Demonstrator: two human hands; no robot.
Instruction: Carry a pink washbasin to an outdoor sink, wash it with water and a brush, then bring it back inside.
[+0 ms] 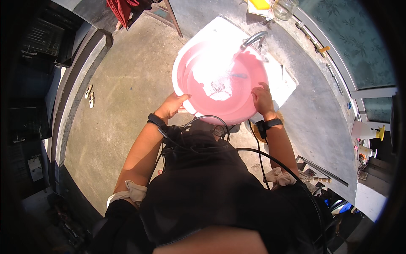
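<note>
A pink plastic basin point(219, 114) rests on a white sink point(219, 27), tilted slightly towards me. Water runs into it from a curved metal faucet point(254, 38), and sunlight glares off the water and the sink. My left hand point(173, 104) grips the basin's rim at the near left, thumb on top and fingers below. At the right side of the rim is my right hand point(263, 100), its fingers bent over the inner wall; whether it grips the rim is hard to tell. A dark, blurred shape shows in the water below the faucet.
Black cables point(253, 150) loop across my front and close to the basin's near side. A yellowish round container point(258, 135) stands below the sink at the right. A glass jar point(284, 9) is on the ledge behind. Two shoes point(91, 100) lie on the concrete floor at left.
</note>
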